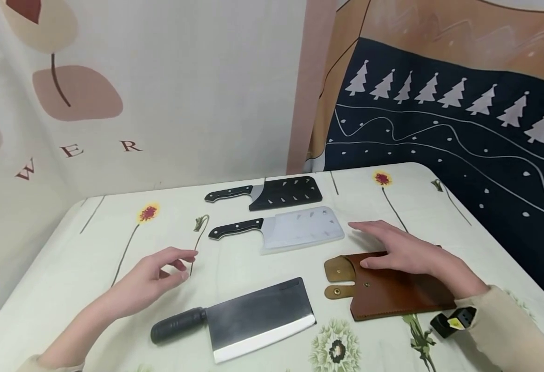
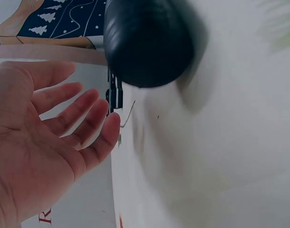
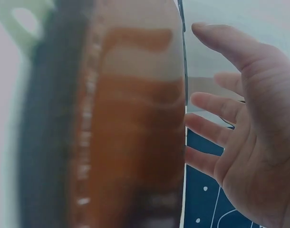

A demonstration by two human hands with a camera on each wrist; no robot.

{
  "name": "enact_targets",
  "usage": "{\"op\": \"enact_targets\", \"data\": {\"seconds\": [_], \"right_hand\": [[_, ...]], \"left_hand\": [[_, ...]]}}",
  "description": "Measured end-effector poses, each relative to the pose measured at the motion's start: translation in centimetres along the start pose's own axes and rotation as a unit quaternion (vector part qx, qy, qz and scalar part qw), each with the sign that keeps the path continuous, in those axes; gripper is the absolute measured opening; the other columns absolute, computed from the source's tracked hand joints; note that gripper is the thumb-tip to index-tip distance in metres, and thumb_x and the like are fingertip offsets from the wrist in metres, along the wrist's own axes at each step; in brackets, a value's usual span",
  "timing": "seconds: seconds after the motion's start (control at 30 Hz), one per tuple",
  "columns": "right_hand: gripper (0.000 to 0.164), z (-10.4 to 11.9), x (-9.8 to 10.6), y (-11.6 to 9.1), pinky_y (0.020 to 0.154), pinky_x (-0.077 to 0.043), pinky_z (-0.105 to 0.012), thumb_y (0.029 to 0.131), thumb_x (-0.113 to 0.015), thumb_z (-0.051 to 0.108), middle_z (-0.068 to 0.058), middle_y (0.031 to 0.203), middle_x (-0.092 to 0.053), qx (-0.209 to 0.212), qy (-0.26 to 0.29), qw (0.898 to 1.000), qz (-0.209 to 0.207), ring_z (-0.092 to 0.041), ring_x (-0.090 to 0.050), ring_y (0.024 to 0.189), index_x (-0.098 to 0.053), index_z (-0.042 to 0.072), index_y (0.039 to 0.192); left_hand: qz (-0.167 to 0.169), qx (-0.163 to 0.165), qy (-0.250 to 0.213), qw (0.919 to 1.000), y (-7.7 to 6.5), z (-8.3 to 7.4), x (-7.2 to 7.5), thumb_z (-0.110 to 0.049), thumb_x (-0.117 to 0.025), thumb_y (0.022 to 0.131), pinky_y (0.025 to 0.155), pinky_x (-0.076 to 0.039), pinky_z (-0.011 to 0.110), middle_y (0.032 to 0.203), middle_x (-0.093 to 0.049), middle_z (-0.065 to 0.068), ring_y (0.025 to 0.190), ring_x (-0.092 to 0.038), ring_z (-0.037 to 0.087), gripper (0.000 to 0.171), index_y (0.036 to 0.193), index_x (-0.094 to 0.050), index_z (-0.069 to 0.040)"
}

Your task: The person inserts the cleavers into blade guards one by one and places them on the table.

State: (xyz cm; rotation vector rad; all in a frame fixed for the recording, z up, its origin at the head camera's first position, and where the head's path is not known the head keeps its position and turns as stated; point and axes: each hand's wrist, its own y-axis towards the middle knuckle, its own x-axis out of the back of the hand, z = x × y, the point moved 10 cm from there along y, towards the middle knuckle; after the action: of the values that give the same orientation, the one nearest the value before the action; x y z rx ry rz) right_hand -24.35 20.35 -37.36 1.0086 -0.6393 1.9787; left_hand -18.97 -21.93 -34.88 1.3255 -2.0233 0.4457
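Observation:
A large cleaver (image 1: 260, 318) with a dark blade, bright edge and black handle (image 2: 149, 42) lies nearest the front. My left hand (image 1: 153, 281) hovers above and behind that handle, fingers loosely bent, holding nothing. On the right lies a brown leather sheath (image 1: 402, 289) with two tan straps. Over it is my right hand (image 1: 404, 248), fingers loosely extended and nothing gripped; it hides part of the sheath's back edge. Farther back are a cleaver in a translucent white blade cover (image 1: 304, 230) and another in a black blade cover (image 1: 286, 194), both with riveted black handles pointing left.
A flower-printed white cloth (image 1: 272, 271) covers the table. Behind it hangs a pale curtain (image 1: 207, 93), and at the right a dark blue cloth with printed trees (image 1: 439, 124). A small black device (image 1: 453, 321) sits at the right sleeve.

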Motion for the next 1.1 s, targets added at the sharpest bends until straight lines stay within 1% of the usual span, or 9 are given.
{"op": "enact_targets", "data": {"seconds": [0.13,0.27,0.43,0.57,0.7,0.8,0.97,1.1], "right_hand": [[0.078,0.1,-0.4,-0.6,0.109,-0.036,-0.061,0.092,-0.077,0.043,-0.015,0.152,-0.046,0.003,0.002,1.0,0.0,-0.036,-0.042,0.138,-0.044,0.012,0.155],[0.077,0.2,-0.9,-1.1,0.109,-0.037,-0.06,0.093,-0.074,0.048,-0.014,0.152,-0.045,0.006,-0.006,1.0,0.006,-0.035,-0.042,0.139,-0.044,0.013,0.155],[0.077,0.3,-0.9,-1.7,0.108,-0.038,-0.06,0.094,-0.073,0.051,-0.013,0.152,-0.046,0.01,-0.013,1.0,0.004,-0.036,-0.041,0.139,-0.045,0.014,0.155],[0.076,0.3,-0.9,-2.0,0.108,-0.038,-0.061,0.094,-0.073,0.05,-0.014,0.152,-0.046,0.007,-0.013,1.0,0.005,-0.037,-0.041,0.139,-0.045,0.014,0.155],[0.077,0.5,-1.0,-2.1,0.107,-0.038,-0.061,0.093,-0.074,0.049,-0.015,0.152,-0.046,0.005,-0.014,1.0,0.007,-0.037,-0.042,0.138,-0.045,0.013,0.155],[0.078,0.5,-1.0,-2.1,0.107,-0.039,-0.061,0.092,-0.074,0.05,-0.014,0.152,-0.047,0.005,-0.015,1.0,0.009,-0.036,-0.043,0.137,-0.046,0.013,0.155],[0.083,0.6,-1.3,-2.3,0.105,-0.042,-0.059,0.088,-0.078,0.054,-0.012,0.151,-0.047,0.005,-0.019,1.0,0.015,-0.035,-0.045,0.135,-0.046,0.014,0.154],[0.089,0.5,-1.7,-2.6,0.103,-0.042,-0.058,0.081,-0.084,0.052,-0.01,0.15,-0.049,0.006,-0.025,0.999,0.023,-0.033,-0.045,0.135,-0.048,0.015,0.153]], "left_hand": [[0.003,-0.002,-0.006,1.0,-0.5,-0.4,-0.6,-0.007,-0.067,0.099,0.081,-0.054,0.03,0.13,-0.066,0.007,0.102,-0.061,0.013,0.038,0.137,-0.062,-0.006],[0.005,-0.009,-0.007,0.9999,-1.2,-0.7,-1.2,-0.007,-0.067,0.099,0.08,-0.054,0.029,0.128,-0.067,0.005,0.101,-0.061,0.011,0.035,0.134,-0.063,-0.007],[0.003,-0.039,0.004,0.9992,-2.1,-1.1,-1.7,-0.005,-0.067,0.098,0.078,-0.054,0.029,0.124,-0.068,0.003,0.099,-0.062,0.015,0.035,0.132,-0.065,-0.008],[0.001,-0.042,0.012,0.999,-2.7,-0.8,-1.9,-0.004,-0.068,0.097,0.078,-0.054,0.028,0.123,-0.068,0.003,0.099,-0.062,0.011,0.036,0.132,-0.065,-0.009],[0.01,-0.041,0.013,0.999,-3.1,-0.4,-2.2,-0.003,-0.068,0.097,0.077,-0.055,0.028,0.123,-0.068,0.006,0.099,-0.061,0.006,0.036,0.132,-0.064,-0.006],[0.013,-0.047,0.01,0.9988,-3.3,-0.2,-2.4,-0.001,-0.068,0.097,0.076,-0.055,0.028,0.122,-0.068,0.007,0.098,-0.061,0.006,0.036,0.132,-0.064,-0.005],[0.006,-0.052,0.006,0.9986,-3.6,-0.3,-2.6,0.002,-0.068,0.095,0.076,-0.055,0.027,0.12,-0.069,0.004,0.097,-0.062,0.006,0.037,0.131,-0.065,-0.006],[0.013,-0.051,0.007,0.9986,-4.0,-0.3,-2.8,-0.003,-0.069,0.096,0.077,-0.054,0.027,0.116,-0.069,0.0,0.096,-0.062,0.006,0.034,0.129,-0.065,-0.008]]}}
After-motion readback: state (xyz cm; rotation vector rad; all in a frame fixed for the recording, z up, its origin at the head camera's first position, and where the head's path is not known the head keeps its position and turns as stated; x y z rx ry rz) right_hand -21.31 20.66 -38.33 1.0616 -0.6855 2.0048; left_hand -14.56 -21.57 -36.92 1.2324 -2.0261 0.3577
